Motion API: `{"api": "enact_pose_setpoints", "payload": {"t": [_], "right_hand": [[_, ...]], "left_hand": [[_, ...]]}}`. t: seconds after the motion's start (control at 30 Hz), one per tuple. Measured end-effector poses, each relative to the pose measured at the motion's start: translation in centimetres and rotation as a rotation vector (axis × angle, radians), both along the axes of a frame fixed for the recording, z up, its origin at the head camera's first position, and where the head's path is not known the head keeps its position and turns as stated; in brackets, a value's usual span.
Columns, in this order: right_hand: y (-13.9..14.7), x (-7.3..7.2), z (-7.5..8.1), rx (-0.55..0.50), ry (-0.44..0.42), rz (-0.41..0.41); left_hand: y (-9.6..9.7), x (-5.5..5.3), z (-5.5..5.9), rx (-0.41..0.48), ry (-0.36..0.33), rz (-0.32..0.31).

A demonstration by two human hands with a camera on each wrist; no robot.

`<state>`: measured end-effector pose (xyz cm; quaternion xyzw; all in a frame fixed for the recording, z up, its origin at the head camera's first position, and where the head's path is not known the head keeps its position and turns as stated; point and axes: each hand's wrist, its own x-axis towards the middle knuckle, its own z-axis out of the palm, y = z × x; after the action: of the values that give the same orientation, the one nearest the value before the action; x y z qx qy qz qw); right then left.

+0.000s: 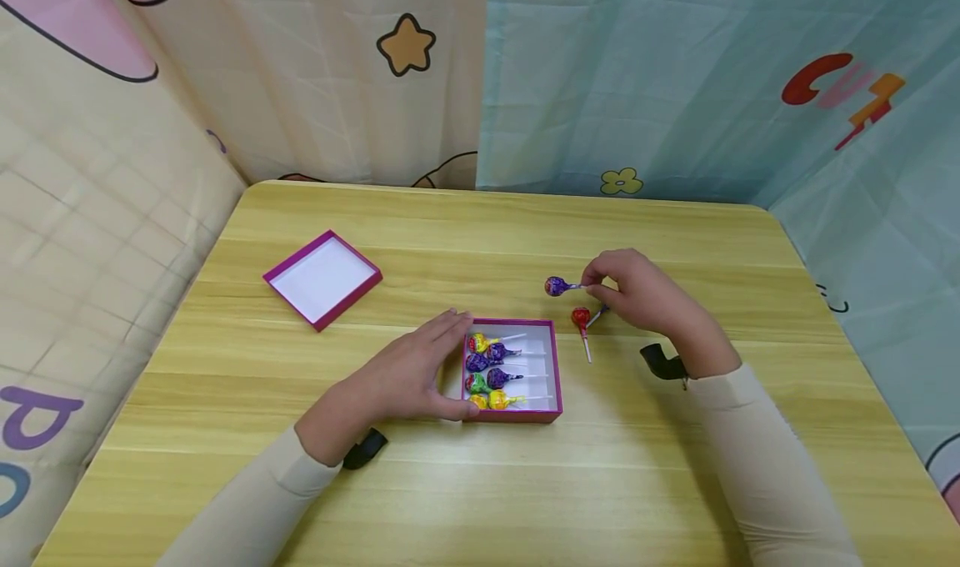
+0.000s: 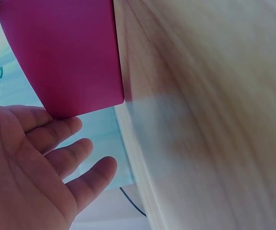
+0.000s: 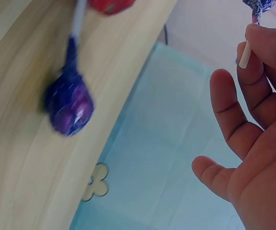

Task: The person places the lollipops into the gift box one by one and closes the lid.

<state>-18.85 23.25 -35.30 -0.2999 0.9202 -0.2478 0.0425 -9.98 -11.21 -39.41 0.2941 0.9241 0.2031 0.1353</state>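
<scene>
My left hand (image 1: 408, 375) holds the magenta box (image 1: 517, 417) at its left end, thumb near the front corner and fingers at the back corner. In the left wrist view, fingertips touch the box's outer wall (image 2: 70, 57). Inside lie several wrapped lollipops, yellow, purple and green, sticks pointing right. To the right of the box, my right hand (image 1: 637, 288) pinches a purple lollipop (image 1: 557, 286) by its white stick, head pointing left. Below that hand a red lollipop (image 1: 581, 317) lies on the table. Beside it is another purple lollipop (image 3: 70, 108), partly hidden in the head view.
An open magenta lid (image 1: 322, 279) with a white inside lies at the table's left. Black wrist straps (image 1: 365, 449) show at both wrists. Printed curtains (image 1: 600, 75) hang behind the wooden table (image 1: 487, 492) and at its sides.
</scene>
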Motion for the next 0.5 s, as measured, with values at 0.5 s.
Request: {"api": "enact_pose_setpoints", "payload": {"t": [0.5], "right_hand": [[-3.9,1.9,0.4,0.011,0.081,0.124]], "left_hand": [[0.0,0.1,0.0,-0.003,0.007,-0.002]]}}
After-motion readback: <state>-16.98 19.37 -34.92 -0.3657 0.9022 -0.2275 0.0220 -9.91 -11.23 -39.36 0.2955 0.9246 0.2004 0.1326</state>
